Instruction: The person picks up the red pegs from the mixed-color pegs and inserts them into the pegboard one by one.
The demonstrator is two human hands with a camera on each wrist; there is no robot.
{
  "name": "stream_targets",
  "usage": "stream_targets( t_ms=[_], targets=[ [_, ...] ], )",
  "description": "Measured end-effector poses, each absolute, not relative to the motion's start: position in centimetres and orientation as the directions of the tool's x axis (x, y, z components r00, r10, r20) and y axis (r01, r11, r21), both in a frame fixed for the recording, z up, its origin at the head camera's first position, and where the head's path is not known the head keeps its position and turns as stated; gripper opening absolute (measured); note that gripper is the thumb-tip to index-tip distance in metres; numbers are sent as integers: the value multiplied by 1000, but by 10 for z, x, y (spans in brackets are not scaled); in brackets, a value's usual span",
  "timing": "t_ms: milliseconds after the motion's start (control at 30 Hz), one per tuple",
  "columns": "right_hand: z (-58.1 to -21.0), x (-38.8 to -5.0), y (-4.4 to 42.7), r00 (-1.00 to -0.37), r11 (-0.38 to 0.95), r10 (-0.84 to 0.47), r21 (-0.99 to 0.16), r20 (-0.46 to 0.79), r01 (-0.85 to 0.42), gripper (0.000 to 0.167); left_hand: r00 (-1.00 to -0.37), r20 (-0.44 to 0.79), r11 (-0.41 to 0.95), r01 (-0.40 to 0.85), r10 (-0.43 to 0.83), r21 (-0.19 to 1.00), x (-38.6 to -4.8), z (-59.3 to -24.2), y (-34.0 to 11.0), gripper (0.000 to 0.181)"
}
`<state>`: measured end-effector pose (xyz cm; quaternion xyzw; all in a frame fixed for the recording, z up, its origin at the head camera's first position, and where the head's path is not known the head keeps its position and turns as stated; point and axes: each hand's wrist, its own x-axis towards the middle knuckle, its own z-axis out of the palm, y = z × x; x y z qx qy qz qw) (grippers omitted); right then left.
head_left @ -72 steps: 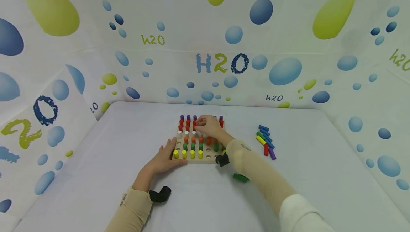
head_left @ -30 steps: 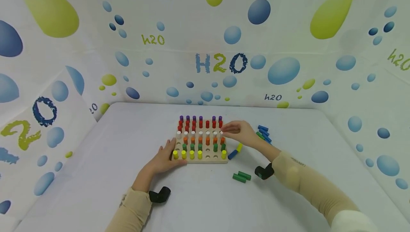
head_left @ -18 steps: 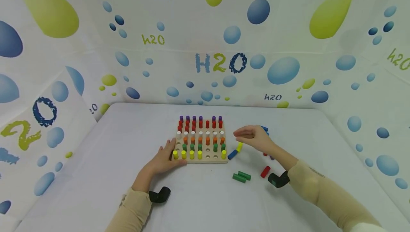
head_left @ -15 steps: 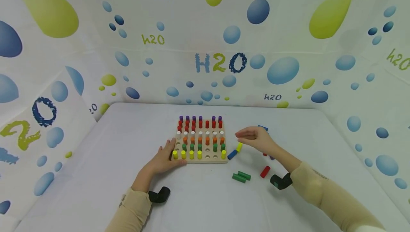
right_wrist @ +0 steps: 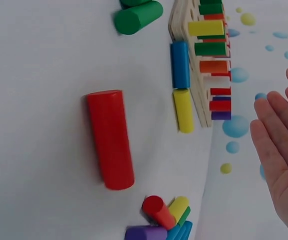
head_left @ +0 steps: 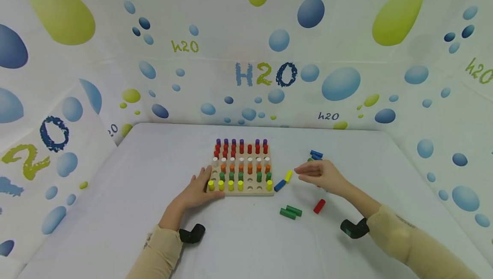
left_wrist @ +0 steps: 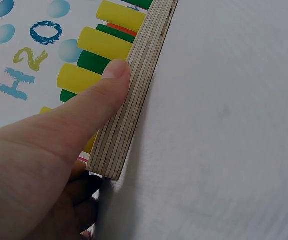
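Note:
A wooden pegboard [head_left: 246, 193] holds rows of purple, red, white, orange, green and yellow pegs, with some holes bare. My left hand [head_left: 196, 191] holds its front left corner. In the left wrist view, the thumb [left_wrist: 114, 72] lies on the plywood edge [left_wrist: 128, 100], and the other fingers bend along the side, partly hidden. My right hand [head_left: 323, 176] hovers right of the board with straight fingers and nothing in them, as the right wrist view shows. Near it lie a yellow peg [head_left: 288, 176], a blue peg [head_left: 280, 185] and a red peg [head_left: 319, 206].
Two green pegs [head_left: 290, 212] lie in front of the board's right corner. Behind the right hand is a loose heap with blue pegs [head_left: 316, 155], partly hidden. The right wrist view shows red, purple, yellow and green ones there too. A white cloth [head_left: 246, 244] covers the table.
My right hand was over the board with a red peg at its fingertips; it has since moved right, off the board, and is now empty. My left hand stays at the corner.

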<state>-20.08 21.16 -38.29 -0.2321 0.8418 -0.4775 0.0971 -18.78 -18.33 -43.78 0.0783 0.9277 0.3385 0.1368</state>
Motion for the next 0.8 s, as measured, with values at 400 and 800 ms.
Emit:
stream_targets(
  t_ms=[400, 800],
  targets=[
    [-391, -181, 238, -858, 434, -512, -852, 35, -294, 32, -949, -212, 763, 42, 232, 645, -186, -435, -183, 109],
    [-403, -169, 248, -845, 493, -533, -826, -40, -272, 29, -952, -177, 758, 79, 250, 647, -187, -436, -183, 108]
  ],
)
